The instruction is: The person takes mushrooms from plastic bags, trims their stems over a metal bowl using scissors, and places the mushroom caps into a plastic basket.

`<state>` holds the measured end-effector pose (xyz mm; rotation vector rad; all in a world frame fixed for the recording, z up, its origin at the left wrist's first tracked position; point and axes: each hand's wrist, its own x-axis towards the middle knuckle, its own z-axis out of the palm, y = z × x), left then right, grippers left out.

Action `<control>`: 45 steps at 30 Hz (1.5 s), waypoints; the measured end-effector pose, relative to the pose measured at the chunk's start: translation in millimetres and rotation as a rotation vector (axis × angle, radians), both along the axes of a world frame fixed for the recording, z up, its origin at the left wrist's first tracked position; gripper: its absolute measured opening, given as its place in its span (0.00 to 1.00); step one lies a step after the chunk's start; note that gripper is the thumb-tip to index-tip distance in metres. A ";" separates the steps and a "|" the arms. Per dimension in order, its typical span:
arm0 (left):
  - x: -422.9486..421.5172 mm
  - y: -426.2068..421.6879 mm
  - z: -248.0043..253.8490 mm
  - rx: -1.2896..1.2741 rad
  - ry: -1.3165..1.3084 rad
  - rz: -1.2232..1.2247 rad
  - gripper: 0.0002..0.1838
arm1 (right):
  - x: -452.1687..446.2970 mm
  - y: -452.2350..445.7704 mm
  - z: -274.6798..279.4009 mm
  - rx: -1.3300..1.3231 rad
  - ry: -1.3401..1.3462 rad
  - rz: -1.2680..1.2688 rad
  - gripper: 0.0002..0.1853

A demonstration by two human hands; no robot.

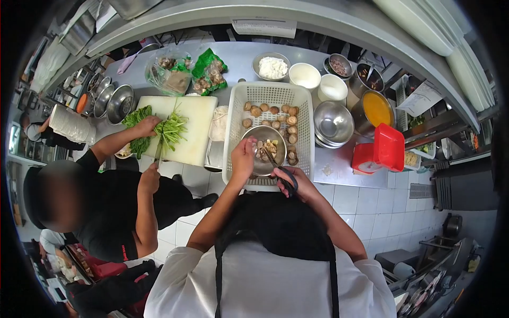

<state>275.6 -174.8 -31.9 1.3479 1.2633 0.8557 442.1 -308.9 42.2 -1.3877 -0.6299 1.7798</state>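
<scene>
A metal bowl (260, 170) holding small pale-brown cut pieces (266, 150) sits in a white perforated crate (233, 108). My left hand (243, 158) is at the bowl's left rim with fingers closed; what they grip is hard to make out. In my right hand (297, 183) are scissors (287, 182) with dark handles, their blades pointing into the bowl. Round brown mushrooms (291, 121) lie in the crate behind and right of the bowl.
On the left, a co-worker (122, 199) cuts leafy greens (170, 132) with a knife on a white cutting board (199, 127). Stacked metal bowls (334, 124), a red container (387, 146) and a pot of orange liquid (377, 108) stand right. A shelf (212, 15) runs overhead.
</scene>
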 end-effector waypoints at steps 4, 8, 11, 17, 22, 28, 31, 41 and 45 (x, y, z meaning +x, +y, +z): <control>7.9 11.8 12.0 0.507 0.577 -0.165 0.15 | 4.0 -9.0 4.4 0.044 -0.066 0.012 0.24; 17.9 29.2 43.3 0.360 0.739 -0.333 0.16 | 10.1 -19.3 7.5 0.059 -0.120 -0.035 0.25; 27.3 54.1 60.8 0.277 0.635 -0.312 0.19 | 11.8 -26.1 9.1 0.088 -0.111 -0.076 0.25; 77.6 129.4 78.0 0.461 0.213 -0.122 0.25 | 10.6 -31.8 6.7 0.080 -0.114 -0.141 0.21; 40.4 221.9 99.7 0.534 0.707 -0.036 0.21 | 11.9 -40.1 3.8 0.084 -0.146 -0.187 0.21; -39.2 383.5 2.8 1.033 0.890 0.499 0.13 | 9.9 -49.3 6.7 0.030 -0.198 -0.283 0.20; -52.9 408.2 -0.9 0.752 0.797 0.406 0.17 | 7.3 -50.4 10.9 0.018 -0.182 -0.339 0.20; -35.0 351.4 26.3 0.816 0.490 0.129 0.13 | 3.6 -47.8 2.3 0.043 -0.190 -0.362 0.20; -42.2 264.4 39.8 0.755 0.461 0.018 0.14 | 5.3 -47.0 0.1 0.058 -0.186 -0.379 0.19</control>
